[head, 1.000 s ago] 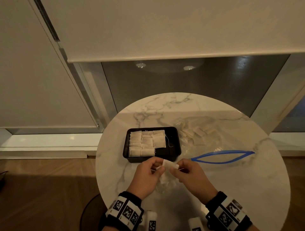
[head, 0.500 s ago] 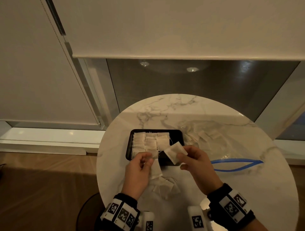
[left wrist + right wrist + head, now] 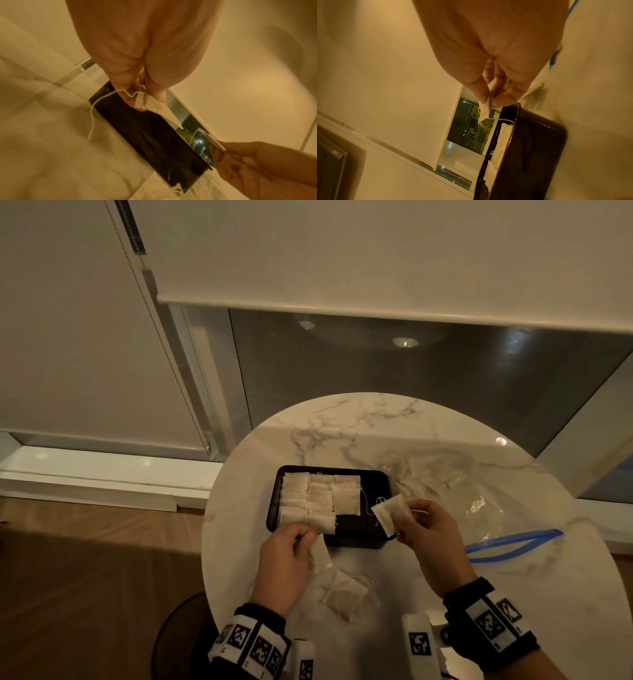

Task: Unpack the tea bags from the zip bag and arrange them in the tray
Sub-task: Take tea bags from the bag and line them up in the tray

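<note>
Loose tea bags (image 3: 347, 597): small heap with strings, on the marble table (image 3: 513, 594) near its front edge, between the two wrists.

Left hand (image 3: 286, 563): fingers and thumb pinch one tea bag (image 3: 320, 554) by its top edge; the bag hangs just in front of the tray's near wall, its string (image 3: 91, 119) dangling free.

Right hand (image 3: 430, 537): thumb and forefinger pinch a second tea bag (image 3: 388, 513), held tilted above the tray's near right corner.

Black tray (image 3: 380, 539): rectangular, on the table just beyond both hands. Its left and middle parts hold rows of arranged tea bags (image 3: 317, 498); the right part shows bare floor.

Zip bag (image 3: 479, 501): clear, blue seal (image 3: 513, 544) gaping open, lying flat right of the tray, more tea bags inside at its far end.
</note>
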`<state>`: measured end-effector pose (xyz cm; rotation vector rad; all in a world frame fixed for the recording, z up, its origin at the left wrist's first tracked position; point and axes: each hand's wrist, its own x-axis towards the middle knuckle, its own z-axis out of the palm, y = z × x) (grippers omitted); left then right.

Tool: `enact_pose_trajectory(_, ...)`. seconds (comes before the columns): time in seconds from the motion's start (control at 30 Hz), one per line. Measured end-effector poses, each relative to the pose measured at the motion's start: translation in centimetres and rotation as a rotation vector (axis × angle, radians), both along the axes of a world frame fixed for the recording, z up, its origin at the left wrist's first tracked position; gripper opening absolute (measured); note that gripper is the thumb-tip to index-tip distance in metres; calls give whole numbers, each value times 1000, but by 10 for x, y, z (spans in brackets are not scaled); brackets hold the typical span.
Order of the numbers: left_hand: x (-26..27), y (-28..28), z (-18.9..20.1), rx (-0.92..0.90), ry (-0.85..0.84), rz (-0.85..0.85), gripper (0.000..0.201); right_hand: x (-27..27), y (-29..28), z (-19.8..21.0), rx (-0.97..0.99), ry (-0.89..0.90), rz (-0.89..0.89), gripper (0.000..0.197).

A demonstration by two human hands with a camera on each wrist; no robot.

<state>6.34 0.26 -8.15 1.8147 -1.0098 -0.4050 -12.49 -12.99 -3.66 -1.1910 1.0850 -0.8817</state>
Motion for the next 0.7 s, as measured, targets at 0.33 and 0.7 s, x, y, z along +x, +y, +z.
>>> enact_pose_trajectory(0.33,-1,-2,-3,23,10,2,10,56,-25,-7,-238,391,93,14)
enact_pose_trajectory(0.7,5,-3,-7,6,72,-6,12,82,-60,-9,-318,953,393,14)
